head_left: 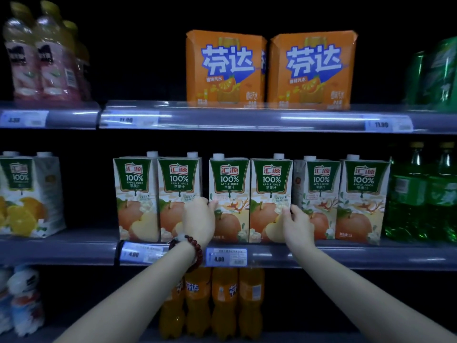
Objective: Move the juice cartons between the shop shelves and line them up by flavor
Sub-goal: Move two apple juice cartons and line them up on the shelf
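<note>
**Hands on the apple juice cartons, middle shelf**

Both hands reached to the middle shelf point(346, 253), where six apple juice cartons stood upright in a row. The left hand point(199, 220), with a bead bracelet point(195, 251) on its wrist, lay against the left edge of the third carton point(228, 199), fingers curled round that edge, in the gap beside the second carton point(176, 194). The right hand point(296, 222) gripped the right edge of the fourth carton point(269, 199), thumb on its front, just beside the fifth carton point(319, 196). The third and fourth cartons touched each other. Well apart to the left stood an orange juice carton point(24, 194). Orange soda boxes point(267, 68) occupied the upper shelf; green bottles point(420, 194) stood at the right, and orange soda bottles point(212, 300) below.
</note>
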`<state>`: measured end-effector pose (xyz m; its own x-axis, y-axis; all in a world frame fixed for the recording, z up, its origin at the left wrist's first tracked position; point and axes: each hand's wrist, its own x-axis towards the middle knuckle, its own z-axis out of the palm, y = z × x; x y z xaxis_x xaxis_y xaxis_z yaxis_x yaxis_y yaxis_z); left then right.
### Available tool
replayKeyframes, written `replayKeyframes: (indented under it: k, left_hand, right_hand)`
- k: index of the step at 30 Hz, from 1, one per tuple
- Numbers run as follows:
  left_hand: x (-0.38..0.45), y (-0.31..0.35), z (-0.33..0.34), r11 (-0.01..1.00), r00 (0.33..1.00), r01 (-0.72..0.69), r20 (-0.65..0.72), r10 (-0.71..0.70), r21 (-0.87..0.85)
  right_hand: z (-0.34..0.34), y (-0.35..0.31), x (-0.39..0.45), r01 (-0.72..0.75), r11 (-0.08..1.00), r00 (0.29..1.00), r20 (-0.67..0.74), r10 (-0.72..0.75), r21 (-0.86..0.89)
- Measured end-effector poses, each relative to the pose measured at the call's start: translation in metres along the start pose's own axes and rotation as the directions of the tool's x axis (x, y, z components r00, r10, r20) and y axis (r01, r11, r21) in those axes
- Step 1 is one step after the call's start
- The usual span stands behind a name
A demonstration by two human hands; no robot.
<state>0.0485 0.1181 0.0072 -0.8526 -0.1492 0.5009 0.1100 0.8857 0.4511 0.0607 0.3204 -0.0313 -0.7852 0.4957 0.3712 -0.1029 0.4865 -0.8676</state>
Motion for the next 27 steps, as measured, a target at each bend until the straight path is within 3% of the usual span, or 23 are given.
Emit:
replayKeyframes:
  k: [2,7,11,16,21,27]
  left_hand:
    - [0.001,-0.004,0.007,0.976,0.999,0.011,-0.035,-0.019,-0.216]
    - [-0.002,-0.015,0.021,0.952,0.981,-0.050,-0.193,-0.010,-0.302]
    - [-0.003,-0.018,0.024,0.956,0.958,-0.116,-0.284,0.036,-0.269]
    - [-0.002,-0.024,0.018,0.940,0.973,-0.168,-0.204,0.110,-0.296]
    - [-0.015,-0.033,0.024,0.916,0.981,-0.185,-0.123,0.151,-0.356]
    - [-0.018,-0.035,0.033,0.898,0.969,-0.208,-0.208,0.135,-0.388]
  right_hand:
    - [0.003,-0.003,-0.002,-0.012,1.000,1.000,0.007,0.012,0.011]
    - [0.008,-0.006,-0.003,-0.010,1.000,1.000,0.013,0.010,0.016]
    - [0.005,-0.006,-0.003,0.001,1.000,0.999,0.035,-0.002,0.014]
    - [-0.010,-0.005,0.001,0.023,1.000,0.977,0.213,-0.018,-0.020]
    - [-0.001,-0.009,0.002,0.005,0.998,0.992,0.126,0.003,-0.065]
    - [-0.001,-0.002,0.003,0.076,0.986,0.992,0.112,-0.060,-0.149]
